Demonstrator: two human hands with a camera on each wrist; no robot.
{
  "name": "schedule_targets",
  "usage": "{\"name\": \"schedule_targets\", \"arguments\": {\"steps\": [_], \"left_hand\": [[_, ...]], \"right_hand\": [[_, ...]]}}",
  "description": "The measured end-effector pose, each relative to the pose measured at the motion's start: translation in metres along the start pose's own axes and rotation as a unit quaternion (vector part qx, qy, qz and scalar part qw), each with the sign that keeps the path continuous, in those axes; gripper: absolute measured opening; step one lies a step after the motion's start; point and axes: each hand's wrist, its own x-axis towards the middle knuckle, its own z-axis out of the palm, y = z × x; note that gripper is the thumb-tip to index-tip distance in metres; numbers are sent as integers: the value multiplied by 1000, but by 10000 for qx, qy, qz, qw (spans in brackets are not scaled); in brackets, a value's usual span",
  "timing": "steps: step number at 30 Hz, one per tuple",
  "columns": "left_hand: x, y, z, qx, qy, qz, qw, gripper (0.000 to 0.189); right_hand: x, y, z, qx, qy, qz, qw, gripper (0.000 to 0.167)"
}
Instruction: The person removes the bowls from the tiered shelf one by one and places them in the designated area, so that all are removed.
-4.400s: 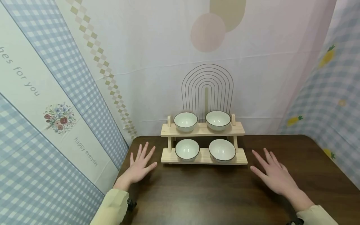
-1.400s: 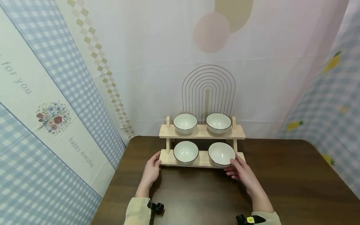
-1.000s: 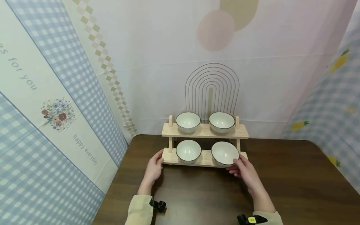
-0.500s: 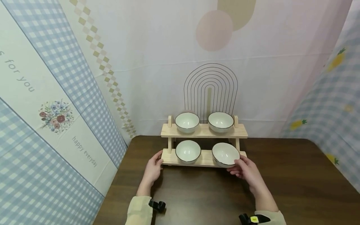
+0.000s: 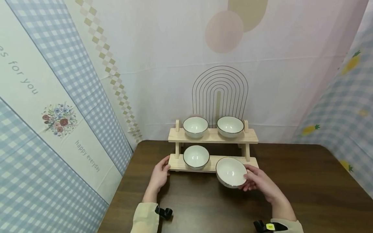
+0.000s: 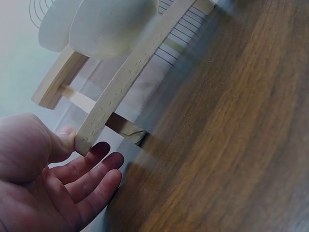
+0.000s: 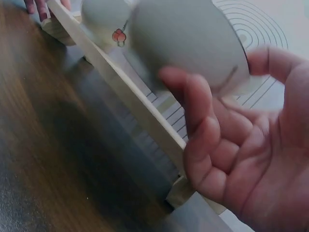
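Observation:
My right hand (image 5: 260, 183) pinches a white dark-rimmed bowl (image 5: 231, 172) by its right side, thumb at the rim and fingers beneath. That bowl is off the shelf, held tilted in front of the lower tier's right half. At the left end of the two-tier wooden rack (image 5: 212, 137), my left hand (image 5: 159, 174) grips the lower board, its thumb on top and fingers beside and below in the left wrist view. Another bowl (image 5: 196, 157) sits on the lower tier's left, and two bowls, left (image 5: 195, 127) and right (image 5: 230, 126), stand on the upper tier.
The rack stands near the back edge of a dark brown wooden table (image 5: 198, 204). A white printed cloth (image 5: 157, 81) hangs right behind it, with checked cloths (image 5: 87, 74) at the sides. Black wrist cameras (image 5: 164, 212) sit at both cuffs.
From spread out beside the rack, both hands moved inward; the left took hold of the lower board. The right grasped the lower right bowl and has lifted it off toward the front.

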Motion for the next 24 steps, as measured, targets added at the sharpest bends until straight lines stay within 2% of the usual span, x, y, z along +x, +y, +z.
{"name": "schedule_targets", "arguments": {"steps": [6, 9, 11, 18, 24], "left_hand": [[4, 0, 5, -26, 102, -31, 9999, 45], [6, 1, 9, -37, 160, -58, 9998, 45], [6, 1, 9, -46, 151, -55, 9999, 45], [7, -2, 8, -59, 178, -36, 9998, 45], [10, -2, 9, 38, 169, -71, 9998, 46]], "right_hand": [[13, 5, 2, -175, -1062, -327, 9937, 61], [25, 9, 11, -124, -1413, -347, 9893, 61], [30, 12, 25, -65, -1532, -350, 9875, 61], [44, 20, 89, 149, -1532, -123, 9880, 67], [50, 20, 134, 368, -1057, 192, 9935, 72]]}}
